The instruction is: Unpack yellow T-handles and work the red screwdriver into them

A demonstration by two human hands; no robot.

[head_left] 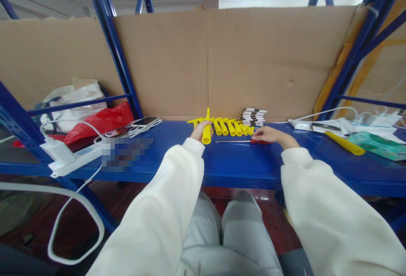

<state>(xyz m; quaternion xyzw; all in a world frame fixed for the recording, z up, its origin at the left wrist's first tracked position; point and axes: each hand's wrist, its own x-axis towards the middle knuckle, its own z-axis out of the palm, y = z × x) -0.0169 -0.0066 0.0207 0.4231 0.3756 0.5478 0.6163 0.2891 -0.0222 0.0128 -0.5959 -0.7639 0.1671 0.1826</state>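
Observation:
My left hand point(198, 130) is closed around a yellow T-shaped plastic handle point(207, 134), its round tube end pointing toward me and a thin part standing up at the far end. Behind it, several matching yellow handles point(224, 128) lie in a row on the blue shelf top. My right hand point(269, 134) has its fingers closed at the red grip of a screwdriver point(233, 141), whose metal shaft points left along the surface. Just left of those fingertips are small yellow pieces point(246, 129). A stack of white and dark flat pieces point(253, 116) stands behind them.
A white power strip point(82, 156), a phone point(146, 121) with cables and a red bag point(98, 124) are at the left. On the right lie a yellow tube point(345, 143), a green packet point(379, 145) and white packaging. Cardboard point(247, 60) walls the back between blue posts.

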